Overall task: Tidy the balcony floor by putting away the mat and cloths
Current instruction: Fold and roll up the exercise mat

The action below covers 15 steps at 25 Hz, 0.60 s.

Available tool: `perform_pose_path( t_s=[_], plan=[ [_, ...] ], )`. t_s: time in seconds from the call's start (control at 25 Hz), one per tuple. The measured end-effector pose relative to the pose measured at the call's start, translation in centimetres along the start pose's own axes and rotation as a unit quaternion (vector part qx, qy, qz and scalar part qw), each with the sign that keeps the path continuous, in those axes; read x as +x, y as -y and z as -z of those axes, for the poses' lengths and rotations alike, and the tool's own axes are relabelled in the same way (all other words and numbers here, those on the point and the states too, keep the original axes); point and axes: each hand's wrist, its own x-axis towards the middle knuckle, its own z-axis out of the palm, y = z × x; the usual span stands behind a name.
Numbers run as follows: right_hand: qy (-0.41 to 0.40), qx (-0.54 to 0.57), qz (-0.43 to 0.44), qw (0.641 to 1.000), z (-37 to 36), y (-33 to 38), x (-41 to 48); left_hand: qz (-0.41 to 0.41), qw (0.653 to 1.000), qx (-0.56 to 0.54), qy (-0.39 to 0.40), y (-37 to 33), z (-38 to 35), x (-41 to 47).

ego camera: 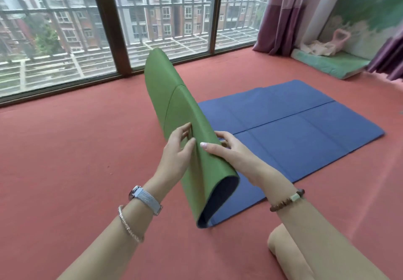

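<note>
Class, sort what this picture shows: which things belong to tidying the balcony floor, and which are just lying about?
Belongs to the job: mat, left hand, right hand, cloths.
Just there: curtain, green cushion, window.

No text, label, brand, number or sign can be read anywhere.

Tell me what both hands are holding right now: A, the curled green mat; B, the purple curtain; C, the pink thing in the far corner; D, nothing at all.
A: the left hand and the right hand both grip the curled green mat, one on each side, with its far end tilted up.
</note>
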Motion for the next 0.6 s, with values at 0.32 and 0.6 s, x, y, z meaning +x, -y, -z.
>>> perform_pose_path(
  t_s=[0.32,0.6],
  plan=[
    [-0.107,-0.049,-0.042,0.992,11.1,-2.6,1.4,-0.088,0.982,0.125,0.111,1.6,-9.4,3.9],
    [-0.206,-0.156,-0.068,0.964,18.1,-9.3,4.0,-0.133,0.953,0.209,0.176,5.2,-16.7,6.0]
  ],
)
